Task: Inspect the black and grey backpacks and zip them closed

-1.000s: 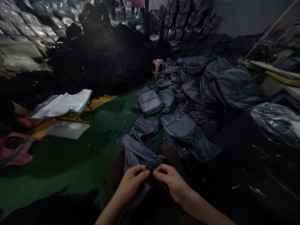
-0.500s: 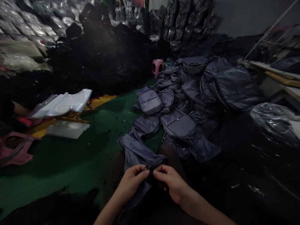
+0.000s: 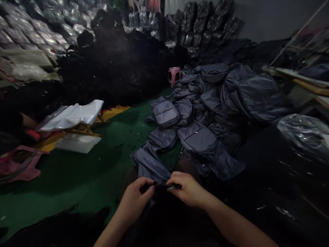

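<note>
Left hand (image 3: 135, 202) and right hand (image 3: 189, 189) close together low in the view, fingers and thumbs pinched on either end of a narrow black strip (image 3: 164, 185), perhaps a strap or a zip edge; too dark to tell which. Both grips clamped, with only a short stretch of strip drawn level between them. Strip apparently joined to a slate-blue nylon bag (image 3: 150, 165) lying over the knees, its body running forward from the hands, its lower part lost in shadow.

Step in hand, by the look of it: close handling of that strip on one bag, apart from the rest. Called for at this point, as a judgement: even tension from both pinches, keeping the strip level and free of the loose nylon.

Just ahead, a heap of similar bags (image 3: 213, 116) on a green carpet (image 3: 77, 181), with a pink plastic stool (image 3: 174, 75) at its far edge. Off to the left, white plastic sheets (image 3: 73, 115) and a pink fabric piece (image 3: 17, 164); to the right, a clear plastic bundle (image 3: 305, 135). Farther back, stacked bagged bundles (image 3: 205, 24).
</note>
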The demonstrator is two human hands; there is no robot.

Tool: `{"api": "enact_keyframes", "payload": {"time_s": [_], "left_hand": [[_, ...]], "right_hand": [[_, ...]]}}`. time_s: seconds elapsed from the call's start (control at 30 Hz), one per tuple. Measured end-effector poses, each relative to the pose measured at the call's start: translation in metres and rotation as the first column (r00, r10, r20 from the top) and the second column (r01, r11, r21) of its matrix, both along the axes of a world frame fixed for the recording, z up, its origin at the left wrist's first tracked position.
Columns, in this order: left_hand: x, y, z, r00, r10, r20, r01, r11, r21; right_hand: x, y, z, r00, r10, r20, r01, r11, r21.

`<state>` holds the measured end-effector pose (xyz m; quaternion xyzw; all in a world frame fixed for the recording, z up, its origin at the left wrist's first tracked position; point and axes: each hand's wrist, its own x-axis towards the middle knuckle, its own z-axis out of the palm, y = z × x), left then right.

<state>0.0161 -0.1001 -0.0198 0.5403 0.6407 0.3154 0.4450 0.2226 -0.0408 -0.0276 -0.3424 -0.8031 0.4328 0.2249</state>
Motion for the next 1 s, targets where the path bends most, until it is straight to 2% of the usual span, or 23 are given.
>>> {"api": "enact_keyframes", "payload": {"time_s": [0.07,0.17,0.23,0.37,0.47,0.57,0.63,0.7,0.77,0.87,0.93,1.0], "left_hand": [[0.000,-0.002,-0.005,0.984,0.103,-0.147,-0.082,0.987,0.141],[0.006,-0.003,-0.015,0.958,0.211,-0.196,-0.160,0.956,0.248],[0.010,-0.001,-0.018,0.950,0.268,-0.157,-0.226,0.943,0.242],[0.014,0.003,-0.018,0.938,0.338,-0.069,-0.325,0.934,0.150],[0.015,0.002,-0.016,0.951,0.304,0.054,-0.307,0.948,0.084],[0.016,-0.002,-0.015,0.943,0.274,0.188,-0.285,0.958,0.031],[0.016,-0.002,-0.015,0.938,0.277,0.210,-0.283,0.959,0.002],[0.014,-0.002,-0.016,0.939,0.278,0.201,-0.281,0.960,-0.013],[0.011,-0.001,-0.015,0.946,0.270,0.179,-0.274,0.962,-0.004],[0.009,-0.001,-0.012,0.969,0.221,0.113,-0.229,0.972,0.057],[0.010,-0.002,-0.009,0.979,0.188,0.082,-0.194,0.978,0.081],[0.012,-0.002,-0.006,0.980,0.184,0.083,-0.189,0.980,0.066]], "right_hand": [[-0.011,-0.003,-0.008,0.998,-0.023,-0.063,0.020,0.999,-0.048],[-0.027,-0.010,-0.014,0.983,-0.081,-0.164,0.057,0.987,-0.151],[-0.036,-0.014,-0.014,0.970,-0.142,-0.195,0.099,0.971,-0.218],[-0.044,-0.015,-0.009,0.928,-0.276,-0.249,0.184,0.923,-0.337],[-0.046,-0.016,-0.009,0.884,-0.360,-0.297,0.151,0.823,-0.547],[-0.047,-0.018,-0.011,0.876,-0.412,-0.251,0.132,0.704,-0.697],[-0.047,-0.019,-0.012,0.885,-0.401,-0.237,0.115,0.681,-0.723],[-0.047,-0.017,-0.011,0.879,-0.392,-0.273,0.102,0.713,-0.694],[-0.045,-0.012,-0.009,0.882,-0.350,-0.314,0.112,0.805,-0.582],[-0.040,-0.001,-0.002,0.948,-0.140,-0.285,0.041,0.944,-0.329],[-0.039,0.005,0.000,0.971,-0.061,-0.230,0.012,0.978,-0.211],[-0.040,0.007,-0.002,0.970,-0.119,-0.213,0.074,0.975,-0.209]]}}
